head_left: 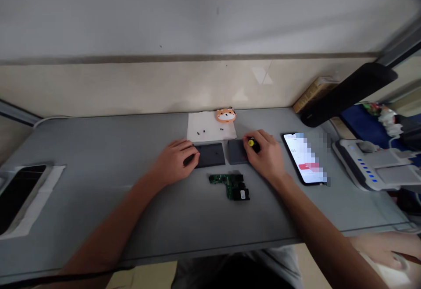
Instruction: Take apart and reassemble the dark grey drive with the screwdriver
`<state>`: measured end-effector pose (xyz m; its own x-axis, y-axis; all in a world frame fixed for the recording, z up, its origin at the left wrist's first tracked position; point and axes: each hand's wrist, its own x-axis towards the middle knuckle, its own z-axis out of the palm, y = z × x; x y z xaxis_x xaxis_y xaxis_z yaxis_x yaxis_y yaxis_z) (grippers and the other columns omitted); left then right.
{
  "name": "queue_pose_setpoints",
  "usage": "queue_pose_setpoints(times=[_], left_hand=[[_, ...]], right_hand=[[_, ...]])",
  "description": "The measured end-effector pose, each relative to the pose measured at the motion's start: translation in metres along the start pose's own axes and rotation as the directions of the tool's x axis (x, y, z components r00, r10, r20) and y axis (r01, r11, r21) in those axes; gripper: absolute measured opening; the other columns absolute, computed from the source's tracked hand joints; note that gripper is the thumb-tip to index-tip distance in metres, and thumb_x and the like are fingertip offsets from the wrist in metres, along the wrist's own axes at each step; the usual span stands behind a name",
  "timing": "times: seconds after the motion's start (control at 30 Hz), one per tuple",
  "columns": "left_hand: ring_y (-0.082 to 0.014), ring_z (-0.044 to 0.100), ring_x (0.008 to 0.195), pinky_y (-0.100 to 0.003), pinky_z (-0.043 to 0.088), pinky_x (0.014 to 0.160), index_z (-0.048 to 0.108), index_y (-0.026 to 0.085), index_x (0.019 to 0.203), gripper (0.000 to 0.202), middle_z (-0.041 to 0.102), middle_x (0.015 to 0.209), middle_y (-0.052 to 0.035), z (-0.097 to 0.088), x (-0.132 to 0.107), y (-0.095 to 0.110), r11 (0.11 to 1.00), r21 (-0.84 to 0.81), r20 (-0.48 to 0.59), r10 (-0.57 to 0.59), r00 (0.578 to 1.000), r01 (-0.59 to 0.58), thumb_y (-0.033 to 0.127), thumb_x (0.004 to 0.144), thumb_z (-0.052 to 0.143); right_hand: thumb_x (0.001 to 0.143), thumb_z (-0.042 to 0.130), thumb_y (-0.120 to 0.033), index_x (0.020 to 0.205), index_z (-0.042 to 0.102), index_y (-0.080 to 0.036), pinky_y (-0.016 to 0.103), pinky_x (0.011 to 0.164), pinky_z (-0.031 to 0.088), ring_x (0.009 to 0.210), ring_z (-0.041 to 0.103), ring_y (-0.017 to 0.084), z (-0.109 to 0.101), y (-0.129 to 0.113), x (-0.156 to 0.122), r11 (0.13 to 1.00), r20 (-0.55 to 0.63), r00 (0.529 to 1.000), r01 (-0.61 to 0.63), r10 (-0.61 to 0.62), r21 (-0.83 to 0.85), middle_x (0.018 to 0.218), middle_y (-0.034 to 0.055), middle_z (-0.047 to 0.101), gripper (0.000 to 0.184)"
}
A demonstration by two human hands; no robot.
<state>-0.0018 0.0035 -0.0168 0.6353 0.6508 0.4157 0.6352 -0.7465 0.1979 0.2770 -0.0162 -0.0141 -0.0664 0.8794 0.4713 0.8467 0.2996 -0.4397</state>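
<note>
My left hand (174,162) is closed, its thumb and fingers pinching the left end of a flat, dark plastic case half (212,154) lying on the table. My right hand (268,153) wraps round a black handle with a yellow end (251,143), whose tip is hidden. That hand also rests at the right side of a second dark case piece (235,152). Between my forearms lies a green circuit board (229,185) with black connectors. Several tiny dark screws (204,131) are scattered on a sheet of white paper (194,122) behind the case pieces.
An orange animal-face case (226,115) sits on the paper's back edge. To the right are a lit phone (304,159), a power strip (358,164), a black cylinder (348,94) and a book (314,94). Another phone (23,188) lies far left. A blurred person's limb (384,247) shows lower right.
</note>
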Motion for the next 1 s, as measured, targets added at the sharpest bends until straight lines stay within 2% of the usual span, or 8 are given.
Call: queue_pose_setpoints(times=[0.13,0.23,0.37,0.47,0.63,0.83,0.9,1.0], left_hand=[[-0.0193,0.059,0.075,-0.033,0.048,0.076,0.070,0.020,0.083,0.032,0.064,0.075,-0.0042,-0.003,0.002,0.011,0.999,0.047,-0.066,-0.008,0.998,0.011,0.023,0.102,0.044],[-0.0188,0.059,0.078,-0.033,0.048,0.077,0.073,0.021,0.098,0.027,0.064,0.080,-0.0048,0.001,0.002,0.035,0.996,0.035,-0.113,0.089,0.990,-0.086,0.029,0.103,0.048],[-0.0217,0.062,0.094,-0.036,0.048,0.087,0.067,0.024,0.128,0.041,0.069,0.108,-0.0092,0.013,-0.001,0.067,0.950,-0.073,0.001,0.303,0.953,-0.302,0.052,0.103,0.049],[-0.0221,0.063,0.098,-0.036,0.047,0.088,0.067,0.024,0.128,0.039,0.069,0.112,-0.0094,0.022,-0.003,0.076,0.934,-0.120,0.071,0.347,0.935,-0.337,0.049,0.105,0.048],[-0.0225,0.064,0.103,-0.037,0.048,0.090,0.068,0.025,0.125,0.033,0.069,0.109,-0.0091,0.026,-0.003,0.073,0.967,-0.100,0.091,0.244,0.966,-0.235,0.043,0.105,0.049],[-0.0229,0.064,0.102,-0.037,0.048,0.091,0.069,0.024,0.123,0.036,0.070,0.109,-0.0083,0.023,-0.001,0.072,0.970,-0.075,-0.023,0.231,0.973,-0.232,0.049,0.103,0.051],[-0.0230,0.064,0.102,-0.038,0.047,0.091,0.068,0.024,0.124,0.034,0.070,0.110,-0.0087,0.019,-0.001,0.067,0.990,-0.027,-0.085,0.135,0.987,-0.138,0.043,0.105,0.049],[-0.0230,0.066,0.100,-0.038,0.048,0.089,0.069,0.022,0.120,0.032,0.071,0.103,-0.0086,0.014,-0.001,0.052,0.992,-0.008,-0.187,-0.126,0.974,0.126,0.032,0.105,0.042]], right_hand=[[0.097,0.053,-0.026,0.088,0.067,-0.023,0.039,0.077,0.046,0.084,0.067,0.026,0.000,0.002,0.000,1.000,0.016,1.000,0.004,-0.004,-0.004,0.092,0.0095,0.074,0.017],[0.096,0.053,-0.025,0.088,0.068,-0.022,0.039,0.077,0.046,0.085,0.067,0.026,0.001,0.000,-0.001,1.000,0.009,1.000,0.004,-0.003,-0.016,0.092,0.0099,0.074,0.017],[0.097,0.053,-0.025,0.088,0.068,-0.022,0.039,0.080,0.045,0.087,0.067,0.026,0.002,-0.002,-0.002,1.000,0.002,1.000,-0.001,0.001,-0.031,0.092,0.0099,0.074,0.018],[0.097,0.053,-0.026,0.088,0.068,-0.022,0.037,0.079,0.045,0.086,0.066,0.025,0.003,-0.001,-0.002,0.999,-0.024,1.000,0.004,-0.005,-0.039,0.091,0.0086,0.074,0.018],[0.098,0.052,-0.026,0.088,0.067,-0.022,0.035,0.077,0.044,0.083,0.065,0.022,0.007,0.001,-0.004,0.998,-0.056,0.998,0.036,-0.038,-0.044,0.089,0.0071,0.073,0.018],[0.098,0.052,-0.025,0.088,0.067,-0.022,0.035,0.077,0.043,0.083,0.065,0.023,0.012,-0.004,-0.005,0.996,-0.086,0.995,0.039,-0.045,-0.079,0.088,0.0071,0.073,0.019],[0.098,0.052,-0.025,0.088,0.067,-0.022,0.035,0.077,0.043,0.083,0.065,0.023,0.013,-0.004,-0.005,0.997,-0.087,0.995,0.031,-0.038,-0.077,0.087,0.0070,0.073,0.018],[0.096,0.054,-0.025,0.089,0.067,-0.021,0.035,0.077,0.043,0.083,0.065,0.022,0.013,-0.002,-0.006,0.999,-0.102,0.995,0.018,-0.023,-0.050,0.086,0.0070,0.073,0.015]])
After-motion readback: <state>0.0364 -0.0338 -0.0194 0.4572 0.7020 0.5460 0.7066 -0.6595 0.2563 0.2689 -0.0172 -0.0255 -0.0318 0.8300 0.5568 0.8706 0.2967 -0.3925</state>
